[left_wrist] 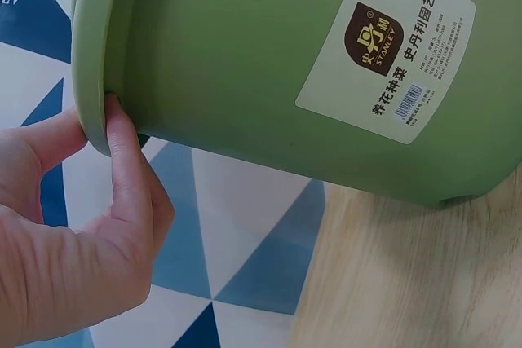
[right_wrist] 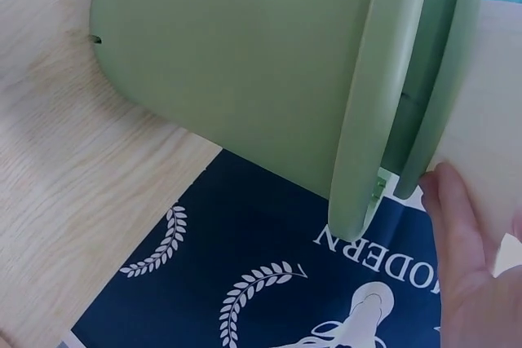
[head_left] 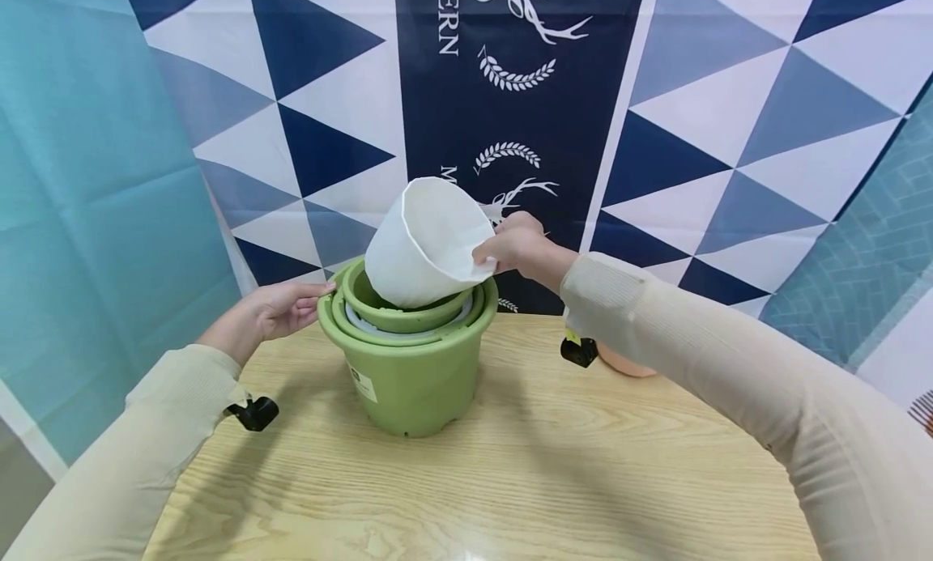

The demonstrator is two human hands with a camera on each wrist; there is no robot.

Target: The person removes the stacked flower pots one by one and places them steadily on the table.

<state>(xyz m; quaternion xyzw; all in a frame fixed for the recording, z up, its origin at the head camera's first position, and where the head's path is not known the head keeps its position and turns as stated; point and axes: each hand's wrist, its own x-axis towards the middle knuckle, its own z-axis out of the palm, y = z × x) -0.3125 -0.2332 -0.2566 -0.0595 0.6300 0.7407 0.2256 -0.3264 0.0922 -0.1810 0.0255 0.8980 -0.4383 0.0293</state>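
Note:
A large green flower pot (head_left: 423, 391) stands on the wooden table with smaller pots nested inside it, among them a green one (head_left: 397, 318) and one with a pale rim. My left hand (head_left: 287, 306) pinches the big pot's rim; the left wrist view shows the thumb outside and fingers (left_wrist: 126, 160) under the lip. A white pot (head_left: 408, 253) is tilted, its lower end inside the innermost green pot and its mouth turned up toward me. With my right hand (head_left: 517, 245) I grip the white pot's rim, thumb inside. The white pot's base is hidden.
A printed cloth (head_left: 313, 156) with triangles and deer hangs right behind the pots. Partly covered by my right sleeve, a terracotta-coloured round thing (head_left: 623, 363) sits on the table (head_left: 466, 480). At the far right edge is a dark comb-like object (head_left: 922, 411).

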